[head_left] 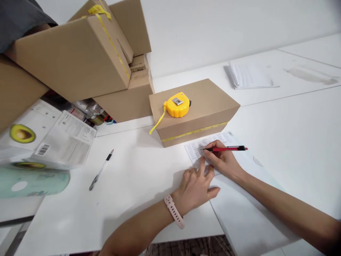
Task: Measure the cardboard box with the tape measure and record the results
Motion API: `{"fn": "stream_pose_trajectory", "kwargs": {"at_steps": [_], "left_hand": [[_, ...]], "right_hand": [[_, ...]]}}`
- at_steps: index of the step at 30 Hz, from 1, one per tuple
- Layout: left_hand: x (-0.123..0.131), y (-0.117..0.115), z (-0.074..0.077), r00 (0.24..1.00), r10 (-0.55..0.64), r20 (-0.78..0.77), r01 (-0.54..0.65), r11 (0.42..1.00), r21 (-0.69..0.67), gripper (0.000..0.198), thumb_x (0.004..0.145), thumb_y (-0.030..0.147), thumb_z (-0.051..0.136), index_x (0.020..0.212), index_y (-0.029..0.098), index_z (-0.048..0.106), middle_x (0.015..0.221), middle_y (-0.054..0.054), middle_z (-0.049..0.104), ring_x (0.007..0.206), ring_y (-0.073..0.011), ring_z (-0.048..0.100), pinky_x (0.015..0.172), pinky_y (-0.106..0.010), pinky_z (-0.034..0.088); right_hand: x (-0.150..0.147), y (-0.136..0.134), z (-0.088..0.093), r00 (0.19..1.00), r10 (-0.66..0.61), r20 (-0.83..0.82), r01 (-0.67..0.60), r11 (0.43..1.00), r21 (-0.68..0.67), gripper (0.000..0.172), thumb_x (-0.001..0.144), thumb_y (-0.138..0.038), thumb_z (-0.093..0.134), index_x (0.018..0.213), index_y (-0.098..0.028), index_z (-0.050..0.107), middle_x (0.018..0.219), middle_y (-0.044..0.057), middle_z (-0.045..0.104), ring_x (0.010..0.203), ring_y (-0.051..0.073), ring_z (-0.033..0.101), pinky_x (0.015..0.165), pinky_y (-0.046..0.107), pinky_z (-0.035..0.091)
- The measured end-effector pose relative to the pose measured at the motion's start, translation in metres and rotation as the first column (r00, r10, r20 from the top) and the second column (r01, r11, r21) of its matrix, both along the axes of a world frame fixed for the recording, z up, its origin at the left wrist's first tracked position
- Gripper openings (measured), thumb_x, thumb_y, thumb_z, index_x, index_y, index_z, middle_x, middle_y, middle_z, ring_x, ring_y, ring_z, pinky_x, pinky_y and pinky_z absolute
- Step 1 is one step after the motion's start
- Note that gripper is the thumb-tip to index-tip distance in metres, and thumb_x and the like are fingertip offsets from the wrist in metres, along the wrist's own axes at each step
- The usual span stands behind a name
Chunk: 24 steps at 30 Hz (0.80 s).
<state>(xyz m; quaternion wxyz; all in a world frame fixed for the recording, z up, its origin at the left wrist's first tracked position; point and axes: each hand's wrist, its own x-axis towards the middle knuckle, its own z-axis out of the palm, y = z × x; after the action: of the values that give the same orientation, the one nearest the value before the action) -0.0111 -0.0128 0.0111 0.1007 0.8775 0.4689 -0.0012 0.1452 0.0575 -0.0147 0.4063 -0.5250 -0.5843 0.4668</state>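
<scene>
My right hand [222, 160] grips a red and black pen [229, 148], its tip down at a printed sheet [195, 147] on the white table. My left hand [195, 185], with a pink band at the wrist, rests palm down by the sheet's lower left edge, its fingers apart and holding nothing. Just beyond the sheet sits a closed cardboard box [202, 103] with a yellow strip along its side. On its lid lies a yellow tape measure [177, 105] with a yellow strap hanging over the edge.
A black and clear pen [101, 170] lies left of my left hand. Larger cardboard boxes [71, 57] and a white carton with avocado pictures [64, 138] stand at the left. Papers [250, 75] lie at the back right. Dark clothing shows top left.
</scene>
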Motion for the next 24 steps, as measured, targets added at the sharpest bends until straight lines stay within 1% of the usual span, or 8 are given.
{"fn": "stream_pose_trajectory", "kwargs": {"at_steps": [3,6,9,11,16,24], "left_hand": [[0.001,0.0038,0.0023,1.0,-0.007,-0.014,0.007,1.0,-0.015,0.064,0.095,0.055,0.054,0.143,0.013,0.049,0.153,-0.026,0.043,0.093,-0.0327,0.072,0.077,-0.047,0.06],[0.0021,0.0052,0.003,1.0,0.001,-0.022,-0.002,1.0,-0.001,0.06,0.097,0.052,0.051,0.142,0.013,0.049,0.151,-0.025,0.046,0.092,-0.03,0.072,0.078,-0.045,0.06],[0.0033,0.0053,0.0037,0.999,0.0,-0.035,0.0,1.0,-0.007,0.055,0.098,0.048,0.049,0.14,0.013,0.051,0.143,-0.023,0.055,0.09,-0.0284,0.072,0.078,-0.043,0.061],[0.0039,0.0053,0.0038,0.999,-0.002,-0.037,0.001,1.0,-0.012,0.052,0.099,0.046,0.048,0.139,0.013,0.051,0.14,-0.023,0.057,0.089,-0.0278,0.073,0.076,-0.042,0.061],[0.0038,0.0055,0.0014,1.0,0.003,-0.023,-0.002,1.0,0.013,0.05,0.1,0.045,0.046,0.139,0.014,0.051,0.139,-0.023,0.058,0.086,-0.027,0.073,0.073,-0.041,0.061],[0.0033,0.0039,0.0006,1.0,0.005,-0.026,-0.004,0.999,0.031,0.047,0.1,0.045,0.046,0.136,0.015,0.054,0.139,-0.022,0.058,0.084,-0.0253,0.073,0.073,-0.04,0.062]], "right_hand": [[0.0028,0.001,-0.002,0.997,-0.072,0.032,0.072,0.997,0.022,0.03,0.085,-0.044,0.071,0.078,-0.023,0.051,0.063,-0.005,0.047,0.057,0.012,0.043,0.054,0.028,0.037],[0.0011,0.0046,-0.0017,0.992,-0.091,0.085,0.083,0.992,0.1,0.029,0.084,-0.034,0.068,0.07,-0.023,0.045,0.059,-0.006,0.039,0.055,0.011,0.037,0.052,0.027,0.033],[-0.0017,0.005,-0.0005,0.993,-0.051,0.108,0.038,0.992,0.117,0.025,0.084,-0.029,0.065,0.069,-0.024,0.045,0.059,-0.006,0.04,0.055,0.011,0.037,0.052,0.028,0.032],[-0.0024,0.0037,0.0004,0.992,-0.044,0.119,0.031,0.993,0.114,0.025,0.084,-0.028,0.064,0.069,-0.024,0.045,0.059,-0.006,0.041,0.055,0.012,0.038,0.052,0.028,0.033],[-0.0011,0.0018,0.0002,0.99,-0.046,0.135,0.031,0.993,0.111,0.025,0.085,-0.027,0.064,0.069,-0.024,0.045,0.058,-0.006,0.04,0.055,0.012,0.038,0.052,0.028,0.033],[-0.0004,0.0029,-0.0022,0.988,-0.035,0.152,0.018,0.994,0.109,0.024,0.084,-0.026,0.063,0.069,-0.024,0.044,0.058,-0.006,0.042,0.056,0.012,0.039,0.053,0.028,0.034]]}}
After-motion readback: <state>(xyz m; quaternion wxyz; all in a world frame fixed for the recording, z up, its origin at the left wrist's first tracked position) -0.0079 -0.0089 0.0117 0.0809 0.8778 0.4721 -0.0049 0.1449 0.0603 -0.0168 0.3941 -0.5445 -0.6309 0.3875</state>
